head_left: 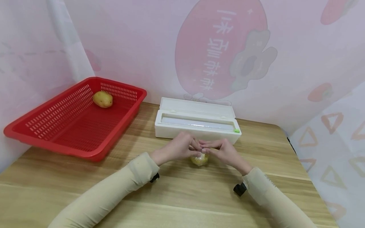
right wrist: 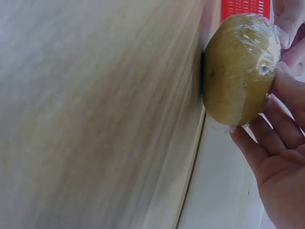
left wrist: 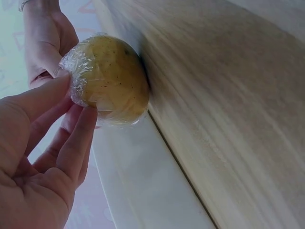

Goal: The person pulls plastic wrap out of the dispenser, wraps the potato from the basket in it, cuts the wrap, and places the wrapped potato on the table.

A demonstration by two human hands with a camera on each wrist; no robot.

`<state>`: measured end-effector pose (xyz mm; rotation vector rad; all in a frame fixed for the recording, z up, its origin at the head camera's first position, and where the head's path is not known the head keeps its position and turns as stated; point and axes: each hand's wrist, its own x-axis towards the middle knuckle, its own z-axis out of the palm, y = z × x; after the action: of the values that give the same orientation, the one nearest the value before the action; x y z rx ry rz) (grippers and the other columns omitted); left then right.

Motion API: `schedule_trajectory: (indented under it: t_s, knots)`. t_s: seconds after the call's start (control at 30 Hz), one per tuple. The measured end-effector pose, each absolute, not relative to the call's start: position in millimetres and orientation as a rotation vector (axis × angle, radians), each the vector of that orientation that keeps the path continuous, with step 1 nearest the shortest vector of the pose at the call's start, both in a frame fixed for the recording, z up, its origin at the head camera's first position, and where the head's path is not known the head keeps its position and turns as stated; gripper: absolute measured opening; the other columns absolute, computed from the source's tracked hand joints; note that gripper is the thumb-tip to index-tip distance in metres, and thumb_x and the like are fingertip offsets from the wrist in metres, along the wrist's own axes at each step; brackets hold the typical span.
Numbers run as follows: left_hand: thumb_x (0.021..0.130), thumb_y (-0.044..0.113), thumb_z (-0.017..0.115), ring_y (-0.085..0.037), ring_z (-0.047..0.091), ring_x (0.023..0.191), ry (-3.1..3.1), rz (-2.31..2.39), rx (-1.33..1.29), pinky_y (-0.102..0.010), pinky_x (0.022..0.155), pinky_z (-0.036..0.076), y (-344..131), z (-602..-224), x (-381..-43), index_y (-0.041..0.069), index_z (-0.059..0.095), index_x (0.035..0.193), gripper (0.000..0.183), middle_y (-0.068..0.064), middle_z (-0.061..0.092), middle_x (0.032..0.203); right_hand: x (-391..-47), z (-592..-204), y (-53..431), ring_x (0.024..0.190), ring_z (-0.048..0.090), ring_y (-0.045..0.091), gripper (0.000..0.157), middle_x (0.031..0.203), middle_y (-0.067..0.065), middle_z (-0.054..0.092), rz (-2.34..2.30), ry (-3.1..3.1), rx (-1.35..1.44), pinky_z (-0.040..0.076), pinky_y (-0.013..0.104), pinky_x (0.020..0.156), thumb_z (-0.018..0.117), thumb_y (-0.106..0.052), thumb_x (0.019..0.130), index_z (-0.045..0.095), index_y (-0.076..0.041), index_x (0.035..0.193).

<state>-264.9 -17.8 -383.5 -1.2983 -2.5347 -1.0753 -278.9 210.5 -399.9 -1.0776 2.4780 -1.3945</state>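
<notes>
A potato [head_left: 199, 160] wrapped in clear cling film [left wrist: 78, 74] rests on the wooden table in front of me. My left hand [head_left: 181, 147] pinches the film at its top between thumb and fingers. From the other side, my right hand [head_left: 228, 153] grips the top and far side of the same potato, thumb and fingertips bent onto the film. Both hands' fingertips meet over it. Crinkled film bunches under the fingers in the left wrist view, while smoother film covers the potato's side in the right wrist view.
Just behind the hands stands a white cling film box [head_left: 171, 131], its lid [head_left: 196, 107] raised, a film roll [head_left: 196, 123] inside and a green slider [head_left: 236, 130] at its right end. At left, a red basket [head_left: 97, 153] holds an unwrapped potato [head_left: 102, 99]. A printed curtain backs the table.
</notes>
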Motion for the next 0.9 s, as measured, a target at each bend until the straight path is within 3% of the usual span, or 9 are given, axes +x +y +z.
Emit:
schedule_trajectory:
  t_s: [0.3, 0.57, 0.67, 0.83, 0.9]
  knots:
    - [0.083, 0.017, 0.081, -0.016, 0.059, 0.082, -2.645, -0.972, -1.317, -0.016, 0.067, 0.050, -17.3, -380.5, -261.0, 0.004, 0.076, 0.106, 0.027, -0.005, 0.063, 0.089, -277.1, -396.3, 212.4, 0.109, 0.064, 0.024, 0.037, 0.121, 0.006, 0.066, -1.452, 2.406, -0.994, 0.052, 0.032, 0.086, 0.074, -0.010, 0.087, 0.068, -0.004, 0.123]
    - [0.084, 0.021, 0.080, -0.014, 0.051, 0.075, -2.680, -0.852, -1.333, -0.023, 0.062, 0.045, -17.3, -377.0, -261.3, 0.006, 0.076, 0.108, 0.029, -0.002, 0.060, 0.085, -279.7, -400.2, 213.5, 0.114, 0.061, 0.017, 0.024, 0.121, -0.001, 0.066, -1.390, 2.455, -1.069, 0.050, 0.030, 0.089, 0.073, -0.012, 0.088, 0.074, -0.011, 0.112]
    - [0.083, 0.022, 0.081, -0.013, 0.048, 0.072, -2.686, -0.872, -1.312, -0.023, 0.060, 0.044, -17.3, -376.9, -262.1, 0.005, 0.075, 0.109, 0.032, 0.000, 0.060, 0.081, -279.9, -400.8, 213.0, 0.115, 0.060, 0.019, 0.021, 0.122, 0.002, 0.066, -1.338, 2.504, -1.099, 0.051, 0.024, 0.077, 0.073, -0.010, 0.088, 0.075, -0.008, 0.109]
    - [0.079, 0.026, 0.084, -0.011, 0.050, 0.071, -2.702, -0.901, -1.249, -0.021, 0.059, 0.046, -15.8, -377.5, -264.2, 0.005, 0.076, 0.105, 0.035, -0.001, 0.062, 0.080, -278.6, -398.3, 212.8, 0.114, 0.061, 0.024, 0.019, 0.121, 0.005, 0.065, -1.327, 2.511, -1.106, 0.040, 0.020, 0.056, 0.073, -0.011, 0.088, 0.075, -0.007, 0.106]
    - [0.078, 0.027, 0.084, -0.012, 0.054, 0.073, -2.705, -0.909, -1.250, -0.020, 0.061, 0.048, -14.9, -376.7, -264.5, 0.005, 0.076, 0.104, 0.035, -0.003, 0.063, 0.083, -277.9, -396.7, 213.7, 0.114, 0.061, 0.023, 0.018, 0.121, 0.004, 0.066, -1.326, 2.503, -1.090, 0.042, 0.019, 0.060, 0.074, -0.013, 0.088, 0.076, -0.008, 0.106]
